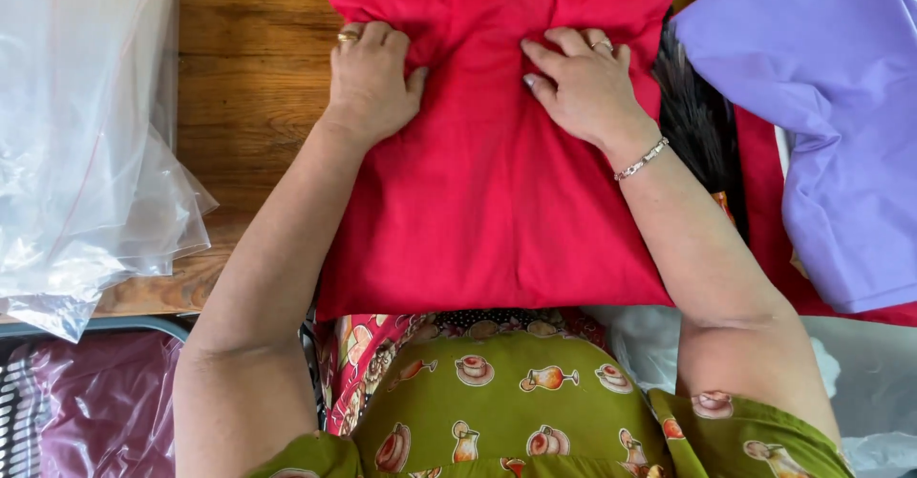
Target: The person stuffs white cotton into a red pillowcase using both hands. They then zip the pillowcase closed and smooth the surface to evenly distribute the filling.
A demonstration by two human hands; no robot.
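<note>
I look straight down at my two bare hands, both pressing on a folded red cloth [487, 191] that lies on a wooden table [248, 67] right in front of me. The cloth is a rough square, its near edge at the table's edge against my lap, its far edge close to the top of the view.

My left hand [371, 82] sits at the cloth's upper left corner. The fingers curl down over the edge, bunching a fold of red fabric beneath them, and the thumb presses on the cloth beside them. A gold ring shows on one finger. I cannot tell whether the fingertips actually pinch the fabric or only press it down.

My right hand [583, 82] lies flat on the upper middle of the cloth, fingers spread a little and pointing left, palm down, gripping nothing. It wears a ring, and a silver bracelet [642, 159] circles the wrist.

To my left, a heap of clear plastic bags [86, 144] covers that side of the table, well apart from the cloth. To my right, a purple cloth [831, 125] lies over other red fabric, with something dark and streaky [702, 125] between it and the red cloth. Below, my green patterned garment [516, 392] fills the bottom of the view.
</note>
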